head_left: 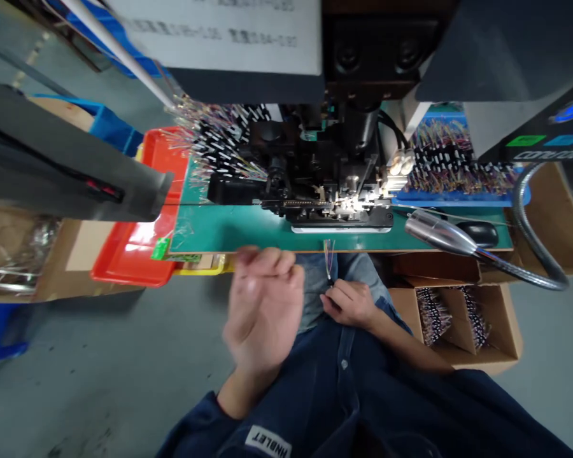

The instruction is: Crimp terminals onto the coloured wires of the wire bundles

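Observation:
My left hand (pixel 266 312) is raised in front of the bench edge, palm showing and slightly blurred. Its fingers are loosely curled, and I see nothing in the palm. Lower down, close to my lap, my right hand (pixel 349 303) is closed around a short black cable. Thin multicoloured wires (pixel 329 257) fan out from the cable's upper end toward the bench. Just beyond the wires stands a black crimping machine (pixel 344 219), its working area brightly lit. Most of the cable is hidden by my right fingers.
Bundles of wired cables (pixel 229 140) hang left of the machine; more fill a blue tray (pixel 458 198) at right. An orange tray (pixel 138 254) sits at left. A flexible lamp (pixel 439 234) and black mouse (pixel 478 234) occupy the green bench (pixel 229 229). A cardboard box (pixel 499 343) holds cables.

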A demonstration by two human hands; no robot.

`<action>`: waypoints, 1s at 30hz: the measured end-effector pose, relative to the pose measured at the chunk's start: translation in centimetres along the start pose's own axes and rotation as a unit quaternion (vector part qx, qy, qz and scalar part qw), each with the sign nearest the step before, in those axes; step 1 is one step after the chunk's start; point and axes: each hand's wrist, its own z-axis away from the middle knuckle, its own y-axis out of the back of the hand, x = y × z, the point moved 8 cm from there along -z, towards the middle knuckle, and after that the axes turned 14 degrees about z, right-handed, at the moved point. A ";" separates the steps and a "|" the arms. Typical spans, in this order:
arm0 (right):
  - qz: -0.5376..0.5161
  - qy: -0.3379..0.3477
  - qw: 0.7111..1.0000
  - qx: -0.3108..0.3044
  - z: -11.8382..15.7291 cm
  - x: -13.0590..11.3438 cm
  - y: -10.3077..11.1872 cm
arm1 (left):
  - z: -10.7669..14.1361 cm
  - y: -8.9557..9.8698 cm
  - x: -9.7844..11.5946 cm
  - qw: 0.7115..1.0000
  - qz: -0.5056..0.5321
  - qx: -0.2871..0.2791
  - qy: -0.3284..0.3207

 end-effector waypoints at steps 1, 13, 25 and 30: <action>-0.003 0.002 1.000 -0.002 0.0 0.2 0.1 | -0.1 0.3 -0.3 1.000 0.025 -0.002 0.000; -0.013 0.001 1.000 0.003 -0.1 0.5 0.2 | -0.3 0.8 -3.2 0.996 0.040 -0.043 0.073; -0.005 -0.003 1.000 0.006 0.5 0.6 -0.2 | -0.8 0.6 -3.7 0.993 0.014 -0.048 0.110; -0.005 -0.005 1.000 0.006 0.7 0.5 -0.2 | -0.5 0.1 -3.8 0.992 0.016 -0.069 0.102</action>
